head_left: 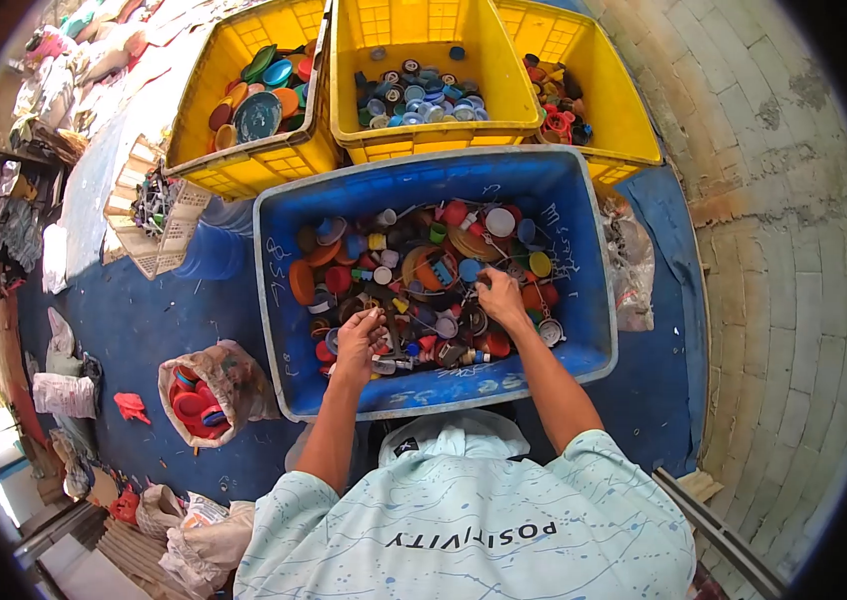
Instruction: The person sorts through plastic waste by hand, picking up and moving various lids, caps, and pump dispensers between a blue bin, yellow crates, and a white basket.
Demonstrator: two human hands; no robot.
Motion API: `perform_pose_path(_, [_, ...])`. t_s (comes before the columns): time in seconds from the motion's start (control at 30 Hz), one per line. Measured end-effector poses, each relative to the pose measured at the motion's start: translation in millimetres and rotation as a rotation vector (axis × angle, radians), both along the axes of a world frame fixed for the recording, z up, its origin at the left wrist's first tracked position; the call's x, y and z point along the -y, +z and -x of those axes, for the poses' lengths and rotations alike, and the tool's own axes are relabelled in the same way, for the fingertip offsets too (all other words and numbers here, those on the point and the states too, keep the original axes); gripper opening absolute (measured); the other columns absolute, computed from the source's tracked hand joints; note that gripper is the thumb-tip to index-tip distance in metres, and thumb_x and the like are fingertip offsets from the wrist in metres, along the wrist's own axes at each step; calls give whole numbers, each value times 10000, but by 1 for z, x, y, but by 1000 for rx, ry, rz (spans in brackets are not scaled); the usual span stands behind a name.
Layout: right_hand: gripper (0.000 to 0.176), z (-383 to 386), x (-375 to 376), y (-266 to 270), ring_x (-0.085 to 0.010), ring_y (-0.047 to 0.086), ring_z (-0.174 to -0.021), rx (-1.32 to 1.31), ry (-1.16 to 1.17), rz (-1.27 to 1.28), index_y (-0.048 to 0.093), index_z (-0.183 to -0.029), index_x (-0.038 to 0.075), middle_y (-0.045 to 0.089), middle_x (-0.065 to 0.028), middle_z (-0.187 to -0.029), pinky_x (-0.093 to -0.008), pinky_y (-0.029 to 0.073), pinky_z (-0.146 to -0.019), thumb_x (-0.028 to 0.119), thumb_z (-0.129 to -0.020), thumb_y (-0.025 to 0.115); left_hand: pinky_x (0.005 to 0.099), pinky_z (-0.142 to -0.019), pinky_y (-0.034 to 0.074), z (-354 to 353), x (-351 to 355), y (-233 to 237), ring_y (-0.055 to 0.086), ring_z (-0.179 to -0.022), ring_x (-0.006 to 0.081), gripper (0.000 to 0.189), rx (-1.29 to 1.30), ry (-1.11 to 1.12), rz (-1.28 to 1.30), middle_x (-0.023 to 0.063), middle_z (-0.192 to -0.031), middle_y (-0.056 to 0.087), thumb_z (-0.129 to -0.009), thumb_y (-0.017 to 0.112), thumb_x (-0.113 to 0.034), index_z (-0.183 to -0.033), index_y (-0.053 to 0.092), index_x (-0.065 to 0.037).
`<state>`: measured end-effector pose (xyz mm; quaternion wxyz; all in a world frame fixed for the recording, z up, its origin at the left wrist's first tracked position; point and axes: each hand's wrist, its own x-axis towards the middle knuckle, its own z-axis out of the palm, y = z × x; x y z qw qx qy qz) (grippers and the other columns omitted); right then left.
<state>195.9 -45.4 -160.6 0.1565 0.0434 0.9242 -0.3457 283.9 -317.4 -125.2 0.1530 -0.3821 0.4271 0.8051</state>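
A big blue bin [434, 402] in front of me holds a mix of plastic caps, lids and small parts in many colours. My left hand [359, 342] is over the near left part of the pile, thumb and fingers pinched together; what they hold, if anything, I cannot make out. My right hand [501, 298] reaches in right of the middle, fingers curled closed, their tips partly hidden. Close to it lie a light blue cap [470, 270] and a yellow cap [541, 264]. A white cap [500, 222] sits farther back.
Three yellow crates stand behind the bin: one with lids [244, 165], one with bluish caps [434, 145], one with reddish pieces [634, 145]. A sack of red plastic items [229, 360] and a beige basket [182, 235] are at left. A block wall [774, 300] runs along the right.
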Motion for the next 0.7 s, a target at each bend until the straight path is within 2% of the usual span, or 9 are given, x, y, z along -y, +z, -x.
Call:
perform_pose_path(0.03, [310,18,0,-8,-377,643,-889,-42,4,-69,632,-1036,-29,673,-211,-953,-394,503,-816,167,-797,604,267,-675,488,0,-4,7,594,-749,99,148,60,34,44,-4,-872,638,-912,626,-233,-995,596,-115])
perform_pose_path(0.13, [270,47,-6,-35,-408,614,-912,26,113,-280,629,-946,-38,667,-189,-948,-464,483,-810,156,-760,597,259,-678,483,-7,-17,7,596,-775,97,153,71,121,44,-4,-887,637,-914,619,-236,-1001,595,-111])
perform_pose_path(0.17, [222,43,-10,-61,-405,569,-909,-233,191,-365,630,-908,14,654,-175,-881,-509,445,-799,154,-737,604,256,-675,479,-11,-23,8,601,-781,100,166,81,147,54,0,-907,636,-917,613,-235,-1015,598,-102])
perform_pose_path(0.27, [239,60,-3,-81,-347,529,-990,-405,217,-310,627,-933,31,643,-151,-934,-478,411,-844,176,-743,631,259,-680,482,-20,-39,15,606,-787,106,182,109,178,60,3,-918,637,-917,610,-234,-1031,600,-93])
perform_pose_path(0.3, [244,63,0,-86,-304,509,-1027,-403,242,-363,627,-936,47,633,-119,-988,-471,381,-859,200,-747,652,264,-678,485,-23,-43,14,608,-784,108,191,131,192,68,5,-915,640,-915,611,-235,-1042,603,-93])
perform_pose_path(0.4, [238,72,2,-96,-290,511,-1015,-482,313,-458,630,-931,50,629,-98,-984,-491,375,-825,194,-742,641,268,-678,486,-26,-55,11,609,-791,105,184,171,221,70,0,-912,645,-909,623,-239,-1034,610,-104])
perform_pose_path(0.7, [215,86,5,-105,-262,512,-977,-477,429,-563,644,-893,8,633,-113,-871,-456,347,-784,158,-753,579,225,-660,482,4,-67,5,607,-766,84,192,158,153,115,0,-910,655,-909,633,-253,-1023,611,-100])
